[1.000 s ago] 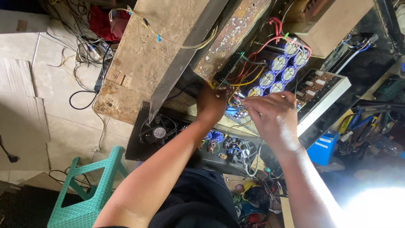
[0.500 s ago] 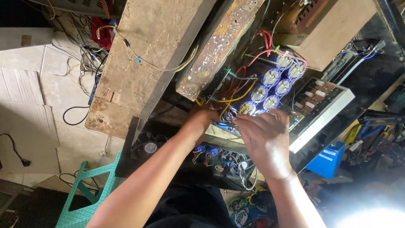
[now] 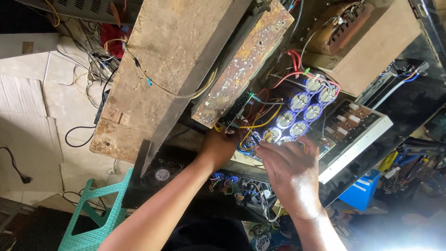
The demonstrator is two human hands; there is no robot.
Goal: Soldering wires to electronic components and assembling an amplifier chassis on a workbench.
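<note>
My left hand (image 3: 218, 148) reaches under the lower end of a brown circuit board (image 3: 241, 62) and touches the tangle of yellow, red and blue wires (image 3: 260, 121) there; its fingers are hidden, so a grip does not show. My right hand (image 3: 288, 174) lies beside it, fingers spread, fingertips on the wires just below a cluster of blue cylindrical capacitors (image 3: 302, 111). Nothing shows inside that hand.
A worn wooden board (image 3: 158, 69) lies left of the circuit board. A white-framed electronics chassis (image 3: 357, 135) sits at the right, a copper-wound transformer (image 3: 339, 28) above it. A green plastic stool (image 3: 97, 218) stands lower left. Loose cables litter the tiled floor.
The view has shifted so the bench sits lower and further right in the frame. Both hands have stayed at the wire bundle, the right hand's fingers spreading a little.
</note>
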